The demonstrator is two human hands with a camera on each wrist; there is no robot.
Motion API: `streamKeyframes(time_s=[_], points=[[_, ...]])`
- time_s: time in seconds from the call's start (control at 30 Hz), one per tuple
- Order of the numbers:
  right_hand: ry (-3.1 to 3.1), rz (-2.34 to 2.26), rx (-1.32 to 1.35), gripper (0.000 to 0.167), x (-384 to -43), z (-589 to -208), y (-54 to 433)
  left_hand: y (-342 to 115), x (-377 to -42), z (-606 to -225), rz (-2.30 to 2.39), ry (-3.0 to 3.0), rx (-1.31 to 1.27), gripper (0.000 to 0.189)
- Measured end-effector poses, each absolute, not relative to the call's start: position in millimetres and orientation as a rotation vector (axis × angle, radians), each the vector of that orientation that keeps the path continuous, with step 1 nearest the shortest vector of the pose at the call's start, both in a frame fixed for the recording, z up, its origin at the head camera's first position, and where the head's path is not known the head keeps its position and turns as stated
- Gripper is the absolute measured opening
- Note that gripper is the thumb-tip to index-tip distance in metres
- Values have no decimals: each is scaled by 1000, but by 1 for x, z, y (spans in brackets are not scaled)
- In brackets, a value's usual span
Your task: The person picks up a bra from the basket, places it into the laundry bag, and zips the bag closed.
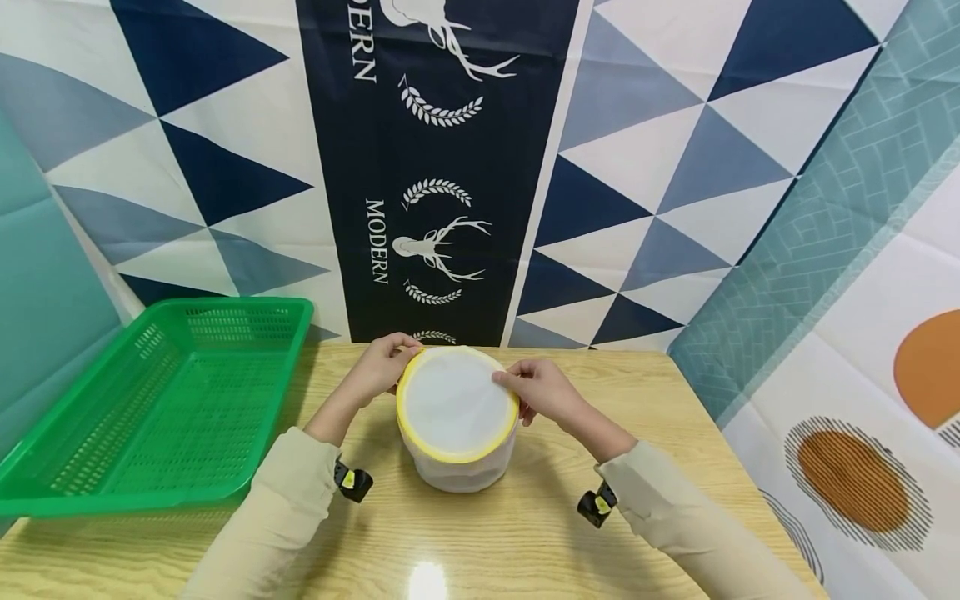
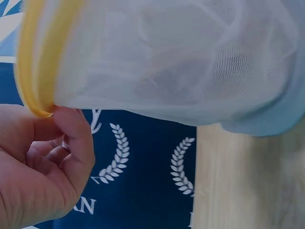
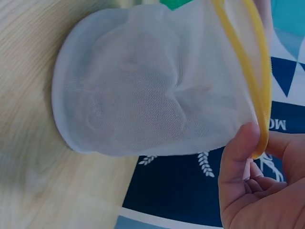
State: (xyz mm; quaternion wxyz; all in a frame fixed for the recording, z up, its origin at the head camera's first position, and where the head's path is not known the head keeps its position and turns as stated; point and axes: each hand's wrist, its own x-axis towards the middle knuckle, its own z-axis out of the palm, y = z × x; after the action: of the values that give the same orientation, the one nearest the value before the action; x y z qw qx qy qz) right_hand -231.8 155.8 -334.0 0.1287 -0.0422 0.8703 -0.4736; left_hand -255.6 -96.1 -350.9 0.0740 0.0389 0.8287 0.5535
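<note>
A round white mesh laundry bag [image 1: 456, 404] with yellow trim stands upright on the wooden table, its flat top facing up. At the far left of its rim, my left hand [image 1: 381, 367] pinches the yellow edge between thumb and fingers. My right hand [image 1: 543, 389] grips the same edge on the right side, thumb on top. Two yellow bands [image 2: 52, 57] run around the top in the left wrist view. Through the sheer mesh wall [image 3: 138, 90] in the right wrist view, vague pale folds show; the far side of the bag is hidden.
A large green plastic basket [image 1: 277, 417] with perforated walls is on the left of the table [image 1: 480, 542]. A patterned wall covering [image 1: 442, 158] rises behind the table's back edge. Patterned fabric [image 1: 795, 400] hangs along the right side.
</note>
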Motion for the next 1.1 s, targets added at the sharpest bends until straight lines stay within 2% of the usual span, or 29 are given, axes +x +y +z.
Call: streamKeyframes(time_s=[0.37,0.77,0.93,1.1], points=[[2452,-1397,-53,34,-226,-309,157,-91,-254,-323,1650,2493,116,27],[2468,-1266,-146,34,-222,-311,166,-83,-257,-334,1633,2486,202,22],[2534,-1245,-155,48,-231,-314,163,-80,-257,-337,1644,2494,246,21],[2570,-1234,-132,53,-245,-321,155,-78,-256,-338,1655,2494,237,21]])
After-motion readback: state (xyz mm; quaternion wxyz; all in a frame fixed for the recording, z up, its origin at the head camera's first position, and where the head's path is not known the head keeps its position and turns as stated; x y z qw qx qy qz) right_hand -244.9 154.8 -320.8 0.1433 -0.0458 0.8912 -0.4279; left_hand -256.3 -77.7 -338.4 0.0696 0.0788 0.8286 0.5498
